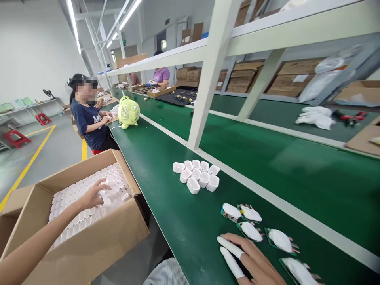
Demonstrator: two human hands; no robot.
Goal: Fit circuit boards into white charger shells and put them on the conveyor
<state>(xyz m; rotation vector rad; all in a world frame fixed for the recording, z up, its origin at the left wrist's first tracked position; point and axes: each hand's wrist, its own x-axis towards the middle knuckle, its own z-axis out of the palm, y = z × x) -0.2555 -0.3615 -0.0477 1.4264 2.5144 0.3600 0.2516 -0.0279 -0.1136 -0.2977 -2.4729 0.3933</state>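
My left hand [94, 195] reaches into a cardboard box [97, 233] packed with rows of small white plastic cases [71, 198]. Its bent fingers close around a white case among them, partly smeared by motion. My right hand [249, 257], with white cots on two fingers, lies over the green table [169, 213]. Those fingers stretch out and hold nothing. Just past them are several circuit boards with white padding [249, 230], some showing coloured parts. Farther up the table stands a cluster of open white cases [196, 174].
A yellow-green fan [128, 112] stands at the table's left edge, near a seated co-worker [92, 114]. A white post [209, 75] carries the overhead shelf. White gloves [315, 117] and a red-handled tool [352, 117] lie at the far right.
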